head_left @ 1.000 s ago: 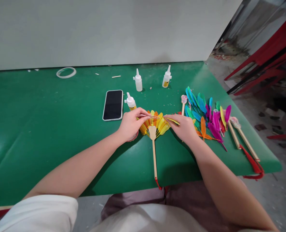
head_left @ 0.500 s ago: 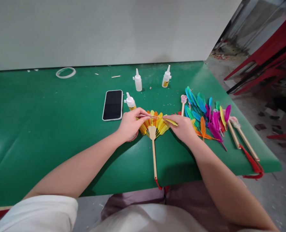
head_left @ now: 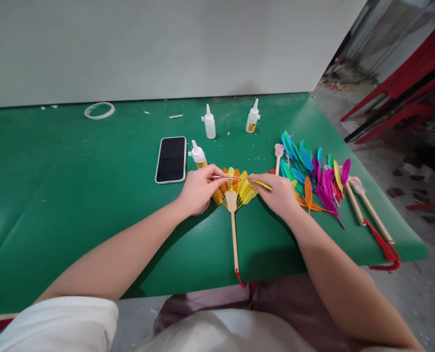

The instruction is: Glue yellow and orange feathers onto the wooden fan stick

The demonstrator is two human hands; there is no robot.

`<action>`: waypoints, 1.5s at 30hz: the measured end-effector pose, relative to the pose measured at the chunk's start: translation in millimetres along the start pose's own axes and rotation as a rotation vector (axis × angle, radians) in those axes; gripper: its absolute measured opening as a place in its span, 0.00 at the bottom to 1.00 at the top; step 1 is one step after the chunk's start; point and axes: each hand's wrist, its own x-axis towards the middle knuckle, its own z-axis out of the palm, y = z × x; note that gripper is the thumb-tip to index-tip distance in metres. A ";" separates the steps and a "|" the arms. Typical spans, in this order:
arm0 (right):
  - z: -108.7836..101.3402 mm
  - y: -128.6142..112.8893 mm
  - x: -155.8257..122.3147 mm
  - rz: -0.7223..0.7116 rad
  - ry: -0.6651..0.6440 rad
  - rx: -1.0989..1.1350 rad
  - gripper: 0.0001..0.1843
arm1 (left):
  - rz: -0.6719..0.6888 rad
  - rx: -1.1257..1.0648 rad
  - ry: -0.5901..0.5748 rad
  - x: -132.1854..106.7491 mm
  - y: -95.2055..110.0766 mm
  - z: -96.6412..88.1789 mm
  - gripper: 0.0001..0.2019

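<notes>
My left hand (head_left: 198, 189) is closed on slim tweezers (head_left: 229, 177), whose tips reach right over the feather fan. My right hand (head_left: 279, 194) pinches a yellow feather (head_left: 262, 185), its quill end near the tweezer tips; whether they touch is too small to tell. Between and below both hands lies the fan (head_left: 231, 200), a pale wooden handle with yellow and orange feathers spread from its top and a red tassel at its lower end. Behind my left hand a white glue bottle (head_left: 198, 155) stands partly hidden. A round, red-edged object (head_left: 201, 210) shows under that wrist.
Two more glue bottles (head_left: 210, 124) (head_left: 253, 119) stand farther back. A phone (head_left: 171, 160) lies to the left, beyond it a clear ring (head_left: 99, 111). Loose coloured feathers (head_left: 327, 183) and wooden handles (head_left: 377, 217) are at right on the green table (head_left: 74, 166), against a pale wall (head_left: 147, 49).
Both hands stay almost in place. The tweezer tips have shifted very slightly left, and the yellow feather in my right hand has tilted a little.
</notes>
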 end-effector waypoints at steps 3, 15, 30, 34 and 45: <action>0.5 -0.1 0.3 0.007 -0.009 -0.007 0.12 | 0.003 -0.005 -0.008 -0.5 0.8 0.0 0.05; -0.8 -0.9 0.4 0.028 -0.045 -0.040 0.13 | 0.025 0.028 -0.015 -2.2 1.4 -0.3 0.06; -0.4 0.2 -0.2 -0.003 -0.051 -0.063 0.12 | 0.017 0.066 -0.006 -3.2 4.6 -1.9 0.06; -0.3 0.6 0.2 -0.011 -0.050 -0.060 0.12 | 0.030 0.066 -0.002 -2.9 4.4 -1.6 0.05; -1.2 -2.0 -1.1 -0.005 0.016 -0.007 0.11 | 0.019 0.070 -0.001 -3.6 4.3 -1.1 0.06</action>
